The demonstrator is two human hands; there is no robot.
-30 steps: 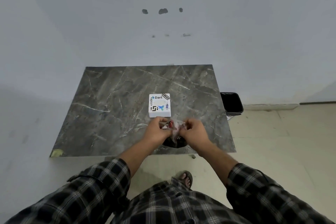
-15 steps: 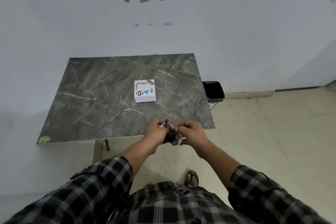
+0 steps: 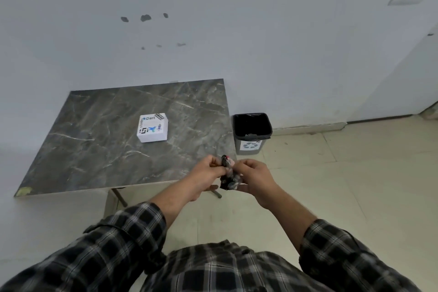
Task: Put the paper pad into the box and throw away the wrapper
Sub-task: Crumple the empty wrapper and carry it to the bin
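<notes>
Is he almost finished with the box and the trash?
Nearly. The white box sits shut on the table with no pad lying outside it, so that part looks done, though I cannot see inside. Both the left hand and right hand grip the crumpled wrapper. Left: drop it into the black bin beside the table.

Right of the table (image 3: 99, 149), the bin (image 3: 251, 134) stands open-topped; bare floor lies before it, the wall behind.

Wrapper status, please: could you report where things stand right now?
Left hand and right hand both shut on wrapper. Box closed on table. Bin open, path clear.
</notes>
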